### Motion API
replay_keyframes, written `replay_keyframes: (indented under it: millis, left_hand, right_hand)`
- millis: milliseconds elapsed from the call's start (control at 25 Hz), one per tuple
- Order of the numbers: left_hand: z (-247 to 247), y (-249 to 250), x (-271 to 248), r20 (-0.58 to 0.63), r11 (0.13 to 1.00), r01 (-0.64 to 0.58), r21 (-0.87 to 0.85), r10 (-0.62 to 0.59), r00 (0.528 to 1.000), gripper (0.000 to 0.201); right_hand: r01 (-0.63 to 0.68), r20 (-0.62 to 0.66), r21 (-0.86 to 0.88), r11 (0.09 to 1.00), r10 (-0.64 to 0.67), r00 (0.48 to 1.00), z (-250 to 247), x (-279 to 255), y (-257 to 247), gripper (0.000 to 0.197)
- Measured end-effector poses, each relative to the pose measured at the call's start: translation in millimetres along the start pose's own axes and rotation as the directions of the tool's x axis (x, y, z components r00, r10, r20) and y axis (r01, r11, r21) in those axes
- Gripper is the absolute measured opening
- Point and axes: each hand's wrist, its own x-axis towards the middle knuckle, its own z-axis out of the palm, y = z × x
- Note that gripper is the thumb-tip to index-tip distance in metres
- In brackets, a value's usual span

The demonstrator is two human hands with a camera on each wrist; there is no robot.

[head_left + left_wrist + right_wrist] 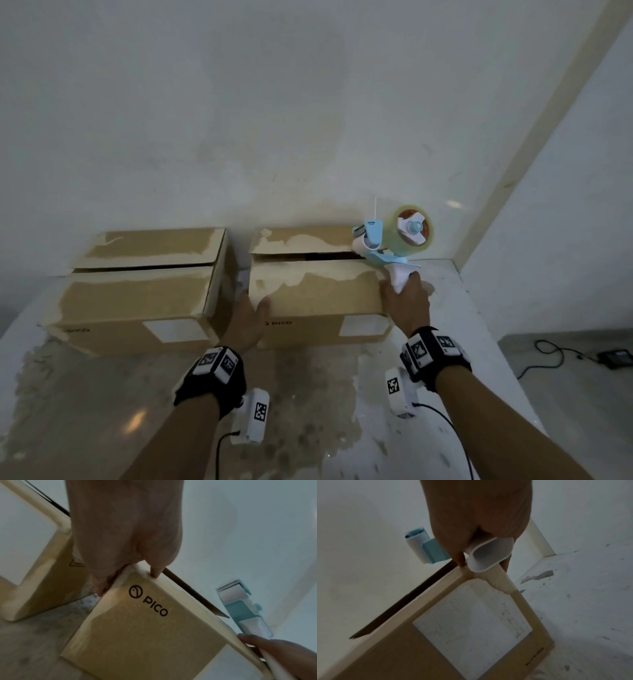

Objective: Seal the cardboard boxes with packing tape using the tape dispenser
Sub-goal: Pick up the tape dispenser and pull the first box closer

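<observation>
Two brown cardboard boxes stand side by side against the wall, the left box [137,294] and the right box [318,294] printed PICO [149,604]. Both have their top flaps folded down, with a dark gap along the seam [329,255]. My right hand [406,294] grips the white handle [489,555] of the blue-and-white tape dispenser [394,240]. Its front roller [418,545] is at the right end of the right box's seam. My left hand [251,315] braces that box's near left corner, thumb on top, straight fingers [101,586] down in the gap between the boxes.
The boxes sit on a worn, blotchy table top [308,394] against a white wall. The table's right edge runs past my right arm, with a strip of bare top [573,588] right of the box. On the floor beyond lie a cable and a black device [616,358].
</observation>
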Motion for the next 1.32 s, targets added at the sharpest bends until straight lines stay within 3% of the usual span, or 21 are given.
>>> replay_keyframes:
  millis: [160,560,880,920,1000,1080,1120,1200,1320]
  left_hand:
    - [-8.8,-14.4,-45.3,0.022,0.999,-0.031,-0.031,0.032,0.999,0.060]
    - [-12.8,-34.4,-207.5,0.179,0.998,-0.006,-0.063,0.018,0.984,0.045]
    - [-22.4,-43.2,-237.0,0.245,0.995,0.039,-0.095,-0.014,0.969,0.048]
    - [-24.6,-46.2,-235.8,0.218,0.998,0.029,-0.050,-0.017,0.976,0.052]
    - [-31.5,-41.1,-232.6,-0.001,0.988,-0.061,0.141,0.062,0.998,0.059]
    - [-38.6,-13.7,-228.6,-0.154,0.939,-0.247,0.240,0.288,0.945,0.045]
    - [-39.8,6.5,-224.8,-0.106,0.921,-0.324,0.219,0.352,0.930,0.036]
    - [-35.6,52.3,-216.7,0.158,0.938,-0.344,0.028,0.336,0.928,0.034]
    - [-16.1,105.3,-203.7,0.483,0.959,0.067,-0.276,0.078,0.872,0.060]
  right_hand:
    - [-0.013,-0.007,-0.013,1.000,0.013,1.000,-9.3,-47.3,5.0,0.045]
    - [-0.022,0.006,-0.041,0.999,0.023,1.000,-65.9,-175.4,68.0,0.041]
    - [0.058,0.013,-0.015,0.998,-0.058,0.998,-81.7,-209.5,89.5,0.054]
    - [0.065,-0.002,-0.007,0.998,-0.065,0.998,-84.1,-208.1,89.4,0.051]
    - [0.077,-0.066,-0.007,0.997,-0.077,0.995,-91.1,-204.9,86.4,0.044]
    - [0.124,-0.138,-0.016,0.992,-0.125,0.983,-100.4,-200.7,77.7,0.042]
    - [0.147,-0.157,-0.014,0.989,-0.148,0.976,-104.1,-198.3,71.5,0.043]
    - [0.186,-0.156,0.008,0.982,-0.183,0.971,-108.1,-193.9,51.5,0.047]
    - [0.300,-0.144,0.078,0.951,-0.287,0.947,-102.3,-194.3,17.6,0.050]
